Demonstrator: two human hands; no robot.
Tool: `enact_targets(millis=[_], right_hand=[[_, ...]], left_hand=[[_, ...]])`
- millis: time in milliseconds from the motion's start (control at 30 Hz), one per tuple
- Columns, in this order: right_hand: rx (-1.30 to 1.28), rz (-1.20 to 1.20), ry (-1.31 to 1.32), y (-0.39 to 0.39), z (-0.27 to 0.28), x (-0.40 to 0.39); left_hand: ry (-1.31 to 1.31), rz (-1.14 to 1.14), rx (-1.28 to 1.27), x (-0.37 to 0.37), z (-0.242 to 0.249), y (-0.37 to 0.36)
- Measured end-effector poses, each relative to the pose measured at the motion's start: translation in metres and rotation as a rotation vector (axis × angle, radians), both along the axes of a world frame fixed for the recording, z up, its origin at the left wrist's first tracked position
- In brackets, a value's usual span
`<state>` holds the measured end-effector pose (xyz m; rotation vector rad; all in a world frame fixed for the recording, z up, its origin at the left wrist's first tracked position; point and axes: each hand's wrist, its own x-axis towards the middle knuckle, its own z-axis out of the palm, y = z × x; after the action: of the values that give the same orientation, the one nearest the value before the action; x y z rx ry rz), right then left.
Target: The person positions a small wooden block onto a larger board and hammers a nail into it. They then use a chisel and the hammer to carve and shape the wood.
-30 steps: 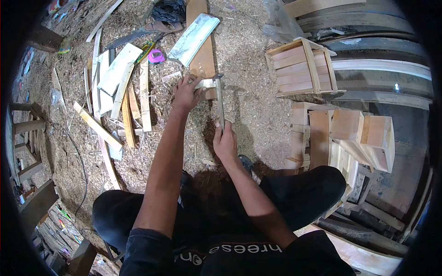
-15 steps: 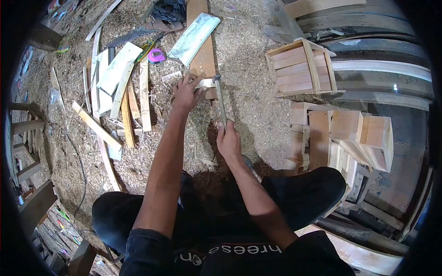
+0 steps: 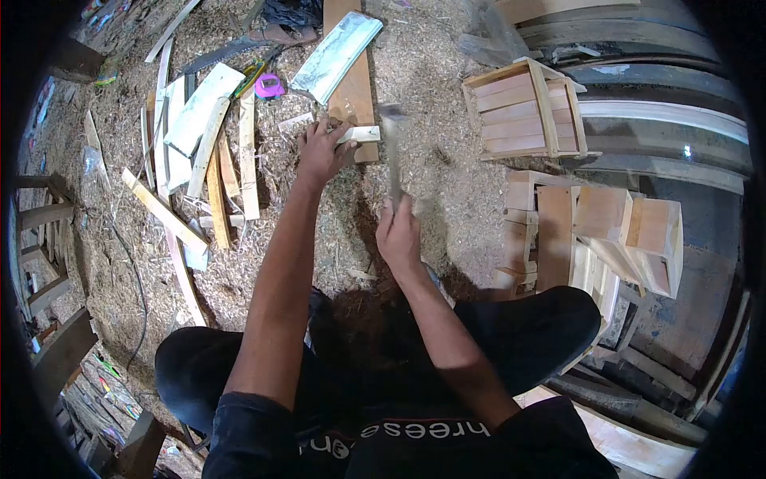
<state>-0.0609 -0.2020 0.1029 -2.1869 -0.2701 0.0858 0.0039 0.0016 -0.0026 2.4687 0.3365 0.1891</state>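
With its fingers bent over one end, my left hand (image 3: 323,153) holds a small pale wood block (image 3: 364,134) against the lower end of a long brown board (image 3: 348,112) on the ground. A tiny dark spot shows near the block's free end. My right hand (image 3: 398,233) is closed round the handle of a hammer (image 3: 393,166). The hammer's head is smeared by motion, just right of the block and apart from it. Across the brown board, beyond my hands, lies a whitish wood panel (image 3: 338,56).
Loose wood strips (image 3: 249,164) and a pink tape measure (image 3: 270,86) lie to the left. On the right stand a slatted wooden crate (image 3: 517,108) and several box-like wooden pieces (image 3: 602,215). Wood shavings cover the ground (image 3: 447,191). A dark cable (image 3: 137,275) runs along the left.
The hammer head has lifted off the block's end and swung up and to the right. My right hand has risen slightly; my left hand stays on the block.
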Motion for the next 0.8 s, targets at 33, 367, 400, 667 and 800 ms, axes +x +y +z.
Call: enact_targets(millis=[33,367,400,667,800], right_hand=[[-0.171,-0.013,0.182,-0.007,-0.008,-0.001],[-0.304,0.054,0.104,-0.018,-0.029,-0.008],[-0.303,0.053,0.105,-0.019,-0.029,-0.01],[-0.389,0.015,0.155,-0.046,-0.018,0.036],[-0.39,0.12,0.066,-0.052,-0.013,0.033]], left_hand=[[-0.041,-0.003,0.042,0.001,0.001,0.0],[0.029,-0.006,-0.05,0.0,0.014,0.0],[0.02,-0.008,-0.03,0.0,0.01,0.001],[-0.001,-0.006,-0.053,0.001,0.002,0.001],[0.028,-0.022,-0.063,-0.001,0.008,0.0]])
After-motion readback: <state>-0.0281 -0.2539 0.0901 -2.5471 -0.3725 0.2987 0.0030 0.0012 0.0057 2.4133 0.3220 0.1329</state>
